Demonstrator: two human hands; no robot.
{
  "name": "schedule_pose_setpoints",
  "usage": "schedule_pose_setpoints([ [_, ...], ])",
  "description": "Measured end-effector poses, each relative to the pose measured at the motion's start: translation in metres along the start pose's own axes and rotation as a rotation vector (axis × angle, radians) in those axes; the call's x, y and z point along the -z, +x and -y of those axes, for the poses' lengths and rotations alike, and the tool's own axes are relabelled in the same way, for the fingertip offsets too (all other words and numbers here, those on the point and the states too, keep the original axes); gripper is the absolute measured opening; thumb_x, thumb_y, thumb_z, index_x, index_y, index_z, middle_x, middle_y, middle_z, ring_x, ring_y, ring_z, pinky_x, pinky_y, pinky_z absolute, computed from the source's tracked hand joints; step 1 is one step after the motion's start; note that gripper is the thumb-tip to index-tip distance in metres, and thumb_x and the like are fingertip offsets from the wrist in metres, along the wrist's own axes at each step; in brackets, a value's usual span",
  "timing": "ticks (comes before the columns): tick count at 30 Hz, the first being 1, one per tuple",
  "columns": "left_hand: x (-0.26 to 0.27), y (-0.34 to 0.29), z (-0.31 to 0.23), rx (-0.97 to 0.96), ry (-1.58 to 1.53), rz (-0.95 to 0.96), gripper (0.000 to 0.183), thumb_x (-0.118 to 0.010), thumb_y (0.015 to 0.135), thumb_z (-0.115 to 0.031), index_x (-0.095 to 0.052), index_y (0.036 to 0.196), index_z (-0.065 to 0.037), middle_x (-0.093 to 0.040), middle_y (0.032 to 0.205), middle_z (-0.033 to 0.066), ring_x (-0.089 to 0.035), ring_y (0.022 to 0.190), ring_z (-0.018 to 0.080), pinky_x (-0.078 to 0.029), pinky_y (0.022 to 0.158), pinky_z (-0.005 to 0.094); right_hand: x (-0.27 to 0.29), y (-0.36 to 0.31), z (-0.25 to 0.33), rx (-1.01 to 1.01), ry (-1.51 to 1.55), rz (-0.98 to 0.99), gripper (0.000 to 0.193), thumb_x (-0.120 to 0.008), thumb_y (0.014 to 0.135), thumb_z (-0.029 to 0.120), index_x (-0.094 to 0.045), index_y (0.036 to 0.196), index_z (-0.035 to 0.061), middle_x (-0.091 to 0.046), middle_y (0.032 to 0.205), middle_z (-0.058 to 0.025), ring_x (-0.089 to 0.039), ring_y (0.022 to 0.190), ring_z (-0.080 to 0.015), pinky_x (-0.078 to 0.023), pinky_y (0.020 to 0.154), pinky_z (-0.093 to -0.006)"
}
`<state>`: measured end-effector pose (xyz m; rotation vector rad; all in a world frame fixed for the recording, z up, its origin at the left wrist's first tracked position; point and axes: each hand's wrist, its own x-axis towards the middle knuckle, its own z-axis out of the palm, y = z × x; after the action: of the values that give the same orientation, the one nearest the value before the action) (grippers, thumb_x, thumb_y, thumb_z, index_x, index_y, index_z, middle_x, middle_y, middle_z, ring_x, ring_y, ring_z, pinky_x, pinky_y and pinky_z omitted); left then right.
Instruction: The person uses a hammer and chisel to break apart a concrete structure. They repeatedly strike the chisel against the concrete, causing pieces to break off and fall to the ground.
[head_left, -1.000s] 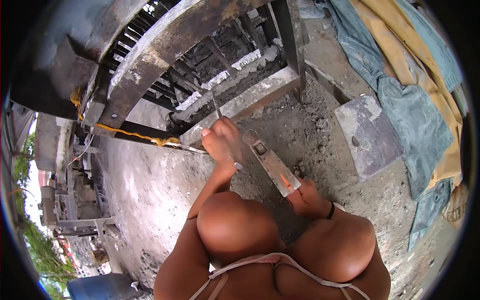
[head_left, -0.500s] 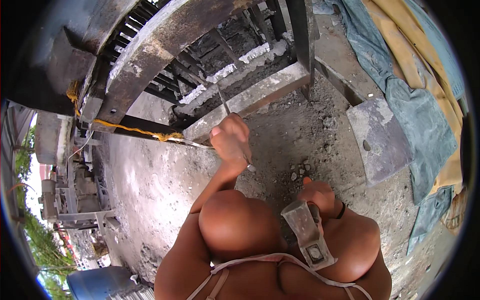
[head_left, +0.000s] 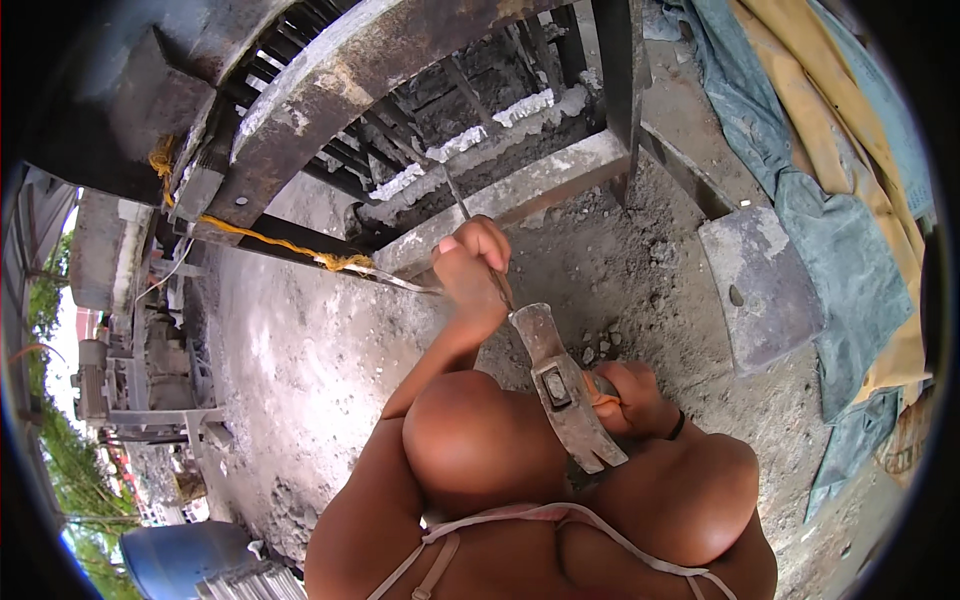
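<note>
My left hand (head_left: pixel 474 268) is wrapped round a thin rod-like steel chisel (head_left: pixel 455 192). The chisel slants up and away toward the pale crusted material (head_left: pixel 462 146) inside a dark metal frame (head_left: pixel 560 172); its far tip is hard to make out against the bars. In my right hand (head_left: pixel 632 400) is a worn claw hammer (head_left: pixel 545 350) with an orange grip. One end of the hammer head is at the chisel's near end, touching or almost so. The claw points down toward my thighs.
Yellow rope (head_left: pixel 290 250) is tied along the frame's left bar. A flat metal plate (head_left: pixel 762 285) with a hole lies on the dusty ground at right, beside blue-green and tan sheets (head_left: pixel 845 240). At lower left stands a blue drum (head_left: pixel 185 560). Small rubble lies between.
My right hand has swung the hammer up and to the left, from over my right thigh to the chisel's end. My left hand keeps its hold on the chisel.
</note>
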<state>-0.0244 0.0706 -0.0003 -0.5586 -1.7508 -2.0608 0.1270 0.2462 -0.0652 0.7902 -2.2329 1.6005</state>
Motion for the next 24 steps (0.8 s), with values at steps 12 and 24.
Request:
schedule_pose_setpoints([
  [12, 0.005, 0.003, -0.01, 0.07, -0.064, -0.091, 0.052, -0.024, 0.089, -0.034, -0.034, 0.047, -0.005, -0.037, 0.05, 0.011, -0.034, 0.048, 0.0197, -0.027, 0.047, 0.0305, -0.004, -0.01, -0.004, -0.037, 0.155, -0.044, 0.046, -0.054, 0.085, 0.046, -0.053, 0.087, 0.0003, -0.055, 0.066, -0.0123, -0.056, 0.053, -0.0313, -0.044, 0.048, -0.039],
  [24, 0.019, 0.006, 0.013, -0.046, -0.058, -0.082, 0.058, -0.015, 0.096, -0.042, -0.033, 0.05, -0.011, -0.033, 0.042, 0.004, -0.028, 0.042, 0.0145, -0.027, 0.048, 0.0266, 0.004, 0.003, -0.001, 0.172, 0.101, 0.042, 0.047, -0.059, 0.082, 0.05, -0.052, 0.084, 0.0042, -0.056, 0.069, -0.0077, -0.057, 0.054, -0.0267, -0.044, 0.046, -0.036],
])
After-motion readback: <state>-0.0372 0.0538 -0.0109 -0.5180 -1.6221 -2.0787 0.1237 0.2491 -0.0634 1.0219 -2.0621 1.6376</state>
